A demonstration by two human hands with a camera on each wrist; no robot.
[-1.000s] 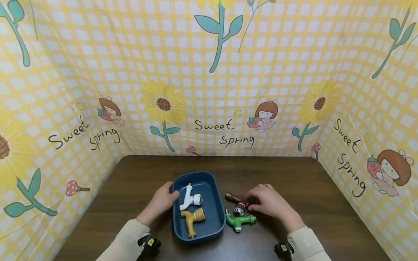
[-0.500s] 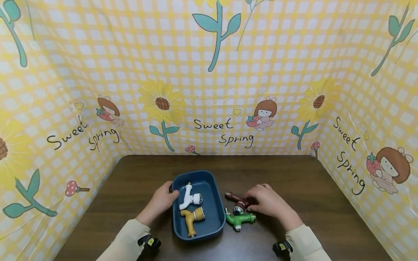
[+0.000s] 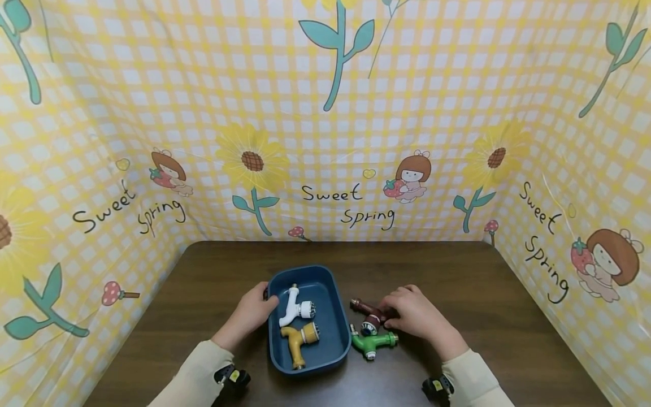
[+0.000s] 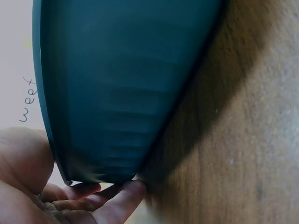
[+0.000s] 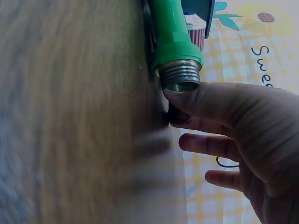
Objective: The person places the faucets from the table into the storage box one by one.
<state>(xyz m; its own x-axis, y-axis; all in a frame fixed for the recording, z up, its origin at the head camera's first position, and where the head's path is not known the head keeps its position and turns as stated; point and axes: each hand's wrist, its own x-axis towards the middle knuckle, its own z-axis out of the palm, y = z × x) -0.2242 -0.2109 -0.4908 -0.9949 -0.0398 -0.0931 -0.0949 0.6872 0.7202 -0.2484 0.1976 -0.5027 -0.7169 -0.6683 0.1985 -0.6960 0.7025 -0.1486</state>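
Observation:
My left hand point(image 3: 249, 314) grips the left rim of a blue plastic tray point(image 3: 330, 339), thumb over the edge and fingers outside, as the left wrist view also shows the tray's side wall point(image 4: 117, 84). Inside lie a white tap point(image 3: 292, 308) and, nearer me, a mustard-yellow tap point(image 3: 294, 346). On the table right of the tray, my right hand point(image 3: 417, 314) pinches the right end of a dark red-brown tap point(image 3: 363, 308) between thumb and fingers. Just in front of that tap lies a green tap point(image 3: 373, 342); its threaded end point(image 5: 180, 77) partly hides the pinch in the right wrist view.
The dark wooden table point(image 3: 229, 260) carries the tray and taps. A yellow checked cloth point(image 3: 325, 141) with printed flowers stands behind it and along both sides. The green tap lies close against the tray's right wall.
My right hand has shifted very slightly left, and the knob of the red-brown tap has moved a little left with it. The left hand and tray stay almost still.

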